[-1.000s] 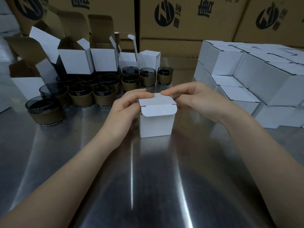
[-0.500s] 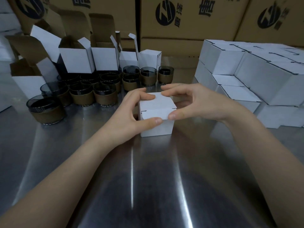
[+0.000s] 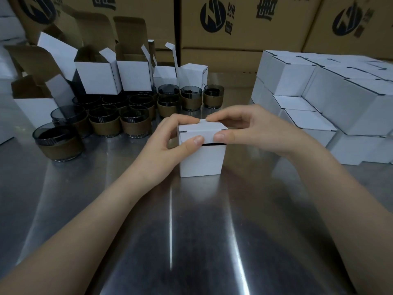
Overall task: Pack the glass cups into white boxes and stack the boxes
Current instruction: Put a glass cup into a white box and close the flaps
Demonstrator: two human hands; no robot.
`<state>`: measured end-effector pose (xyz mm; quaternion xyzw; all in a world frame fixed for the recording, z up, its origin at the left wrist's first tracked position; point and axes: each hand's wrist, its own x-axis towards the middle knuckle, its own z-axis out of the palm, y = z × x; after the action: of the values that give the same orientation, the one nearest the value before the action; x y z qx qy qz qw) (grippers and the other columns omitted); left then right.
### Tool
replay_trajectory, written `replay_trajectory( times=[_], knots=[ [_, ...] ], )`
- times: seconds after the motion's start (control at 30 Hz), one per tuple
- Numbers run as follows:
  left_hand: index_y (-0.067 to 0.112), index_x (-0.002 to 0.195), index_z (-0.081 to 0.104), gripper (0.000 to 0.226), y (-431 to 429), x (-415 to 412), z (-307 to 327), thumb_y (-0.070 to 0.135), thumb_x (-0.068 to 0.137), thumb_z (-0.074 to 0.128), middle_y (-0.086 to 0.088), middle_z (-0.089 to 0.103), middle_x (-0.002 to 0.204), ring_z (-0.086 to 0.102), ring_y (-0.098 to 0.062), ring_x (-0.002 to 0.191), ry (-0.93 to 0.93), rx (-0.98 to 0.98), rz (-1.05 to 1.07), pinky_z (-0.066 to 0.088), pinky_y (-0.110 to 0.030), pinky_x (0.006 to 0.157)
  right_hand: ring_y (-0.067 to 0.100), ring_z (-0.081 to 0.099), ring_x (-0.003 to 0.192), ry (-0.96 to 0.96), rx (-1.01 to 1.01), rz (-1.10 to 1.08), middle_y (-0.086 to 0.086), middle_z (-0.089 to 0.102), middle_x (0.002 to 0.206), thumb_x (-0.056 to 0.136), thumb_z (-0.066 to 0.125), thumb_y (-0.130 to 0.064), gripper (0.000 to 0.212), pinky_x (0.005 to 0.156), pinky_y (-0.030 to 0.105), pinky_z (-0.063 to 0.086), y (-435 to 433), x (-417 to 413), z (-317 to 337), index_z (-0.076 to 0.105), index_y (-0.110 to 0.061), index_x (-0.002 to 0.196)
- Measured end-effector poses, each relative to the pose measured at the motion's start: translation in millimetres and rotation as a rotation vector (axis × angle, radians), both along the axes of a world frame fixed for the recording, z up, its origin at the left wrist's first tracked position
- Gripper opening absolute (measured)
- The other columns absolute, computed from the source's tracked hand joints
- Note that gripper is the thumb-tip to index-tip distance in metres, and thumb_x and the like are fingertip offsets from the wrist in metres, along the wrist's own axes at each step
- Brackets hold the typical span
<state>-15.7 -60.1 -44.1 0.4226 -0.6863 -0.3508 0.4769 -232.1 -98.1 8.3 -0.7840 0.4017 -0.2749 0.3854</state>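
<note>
The left hand [image 3: 163, 145] pinches the lid of the white box [image 3: 202, 162] on its left side, thumb on the front flap and forefinger on top. The right hand [image 3: 253, 133] grips the right side the same way, and the box stands mid-way across the steel table [image 3: 191, 231]. A second ago the lid stood raised; now it is folded down, a dark slit showing under the flap. Open white boxes [image 3: 97, 77] and glass cups [image 3: 106, 122] crowd the far left, brown cartons [image 3: 234, 22] line the back, and closed boxes [image 3: 319, 92] are stacked at right.
</note>
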Motion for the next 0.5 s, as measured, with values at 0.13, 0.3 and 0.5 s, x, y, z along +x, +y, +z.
replay_trajectory(
  times=[0.13, 0.3, 0.5],
  knots=[
    [0.032, 0.113, 0.06, 0.032, -0.8, 0.3, 0.3, 0.041, 0.083, 0.064, -0.002, 0.055, 0.126, 0.057, -0.007, 0.114, -0.003, 0.014, -0.011, 0.05, -0.024, 0.091, -0.001, 0.063, 0.108, -0.03, 0.006, 0.012, -0.011, 0.071, 0.113, 0.062, 0.078, -0.036, 0.052, 0.098, 0.021, 0.049, -0.8, 0.7, -0.9, 0.069, -0.022, 0.112],
    [0.032, 0.111, 0.059, 0.031, -1.0, -0.1, 0.3, 0.039, 0.082, 0.065, -0.002, 0.054, 0.126, 0.056, -0.005, 0.112, 0.004, 0.018, -0.016, 0.047, -0.014, 0.083, -0.001, 0.062, 0.111, -0.044, 0.005, 0.03, -0.012, 0.069, 0.115, 0.06, 0.08, -0.035, 0.048, 0.101, 0.024, 0.048, -2.6, 0.2, -2.2, 0.07, -0.025, 0.106],
    [0.031, 0.109, 0.057, 0.029, -1.2, -1.3, -0.5, 0.037, 0.082, 0.064, -0.003, 0.051, 0.128, 0.053, -0.007, 0.116, 0.009, 0.03, -0.028, 0.047, -0.015, 0.085, -0.004, 0.06, 0.112, -0.033, -0.007, 0.051, -0.021, 0.067, 0.114, 0.065, 0.08, -0.035, 0.041, 0.1, 0.017, 0.045, -4.6, -0.8, -5.2, 0.069, -0.028, 0.104]
  ],
)
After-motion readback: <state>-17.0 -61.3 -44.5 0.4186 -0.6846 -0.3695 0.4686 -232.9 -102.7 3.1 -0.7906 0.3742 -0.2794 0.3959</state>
